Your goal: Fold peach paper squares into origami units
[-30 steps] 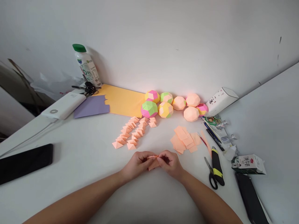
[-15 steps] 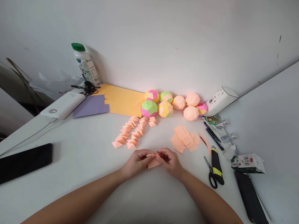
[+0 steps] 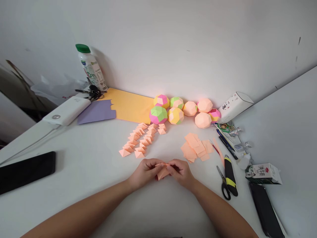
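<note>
Indeed, the left hand (image 3: pixel 143 174) and right hand (image 3: pixel 182 173), nearly closed, both pinch the peach paper (image 3: pixel 162 173); edges should meet before creasing.

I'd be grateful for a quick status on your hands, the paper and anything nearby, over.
Left hand and right hand both pinching paper. Paper folded, partly hidden by fingers. Sheets and pieces lie just beyond.

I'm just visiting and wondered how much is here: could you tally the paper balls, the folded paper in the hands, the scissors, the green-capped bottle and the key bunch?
Paper balls, including one that looks open: 8
Folded paper, held by left hand and right hand: 1
Scissors: 1
Green-capped bottle: 1
Key bunch: 1
Total: 12
</note>
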Demonstrator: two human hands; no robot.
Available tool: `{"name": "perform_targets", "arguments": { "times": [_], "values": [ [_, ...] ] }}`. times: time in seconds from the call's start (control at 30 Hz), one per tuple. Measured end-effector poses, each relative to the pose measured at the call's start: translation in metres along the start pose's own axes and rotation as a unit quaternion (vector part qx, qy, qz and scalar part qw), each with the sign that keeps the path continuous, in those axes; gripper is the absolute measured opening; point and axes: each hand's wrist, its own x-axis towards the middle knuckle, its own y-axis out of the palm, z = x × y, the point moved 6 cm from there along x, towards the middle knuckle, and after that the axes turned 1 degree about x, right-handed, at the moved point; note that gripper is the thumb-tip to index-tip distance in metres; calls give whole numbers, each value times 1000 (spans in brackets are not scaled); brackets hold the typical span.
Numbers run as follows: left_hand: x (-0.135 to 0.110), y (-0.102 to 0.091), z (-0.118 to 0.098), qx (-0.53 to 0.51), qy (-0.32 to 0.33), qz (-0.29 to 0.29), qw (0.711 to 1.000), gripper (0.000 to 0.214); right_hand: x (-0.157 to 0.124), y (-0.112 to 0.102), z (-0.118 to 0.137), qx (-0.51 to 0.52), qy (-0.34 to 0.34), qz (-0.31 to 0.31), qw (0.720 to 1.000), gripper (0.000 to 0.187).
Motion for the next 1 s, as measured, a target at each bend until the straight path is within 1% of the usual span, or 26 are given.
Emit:
{"name": "perform_targets", "arguments": {
  "times": [0.33, 0.53, 0.7, 0.8, 0.9, 1.0],
  "values": [
    [-3, 1, -5, 33, 28, -1, 999, 33, -1, 0, -3, 38, 36, 5, 999, 21],
    [-4, 6, -2, 40, -10, 23, 999, 32, 0, -2, 2, 34, 41, 10, 999, 21],
    [-5, 11, 0, 62, -10, 46, 997, 31, 0, 0, 4, 32, 29, 33, 999, 19],
    [-5, 11, 0, 66, -12, 41, 997, 30, -1, 2, 1, 26, 20, 43, 999, 19],
    [-4, 11, -1, 58, -9, 37, 998, 29, -2, 3, 0, 9, 5, 45, 999, 19],
    [-3, 11, -1, 41, -2, 46, 998, 28, -2, 5, 1, -3, -13, 49, 999, 18]
  ]
}}
